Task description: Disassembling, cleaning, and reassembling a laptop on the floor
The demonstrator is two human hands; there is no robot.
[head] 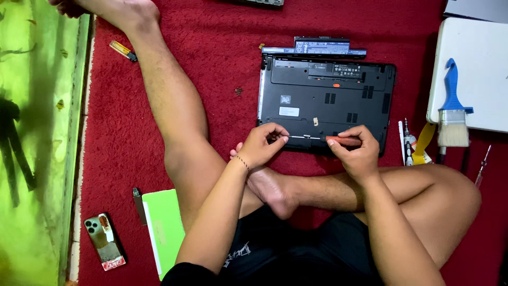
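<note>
Pinching an orange-handled screwdriver (343,141) between thumb and curled fingers, the right hand (359,152) is holding the tool almost flat along the near edge of the upturned black laptop (325,100), its thin shaft pointing left toward the other hand. The left hand (262,145) is resting its fingertips on that same front edge, thumb and forefinger drawn close together as if steadying or picking at something tiny there; whether anything is actually between them is too small to tell. The laptop is lying bottom-up on the red carpet (211,42), directly ahead of the person's crossed legs, so the work point is sitting right under both hands, between them, with the removed battery (317,46) lying just beyond the far edge. My worry is the tip: held that shallow, it could be skating off a screw head or out of a seam and scoring the plastic, or jabbing the left fingertips that are waiting so near its end. The pile of the carpet is another trap, since a few small dark screws (238,91) are already lying loose to the left of the case, and any more dropped there could be vanishing into the fibres. A blue-handled brush (453,108) is lying on a white board (471,69) to the right.
</note>
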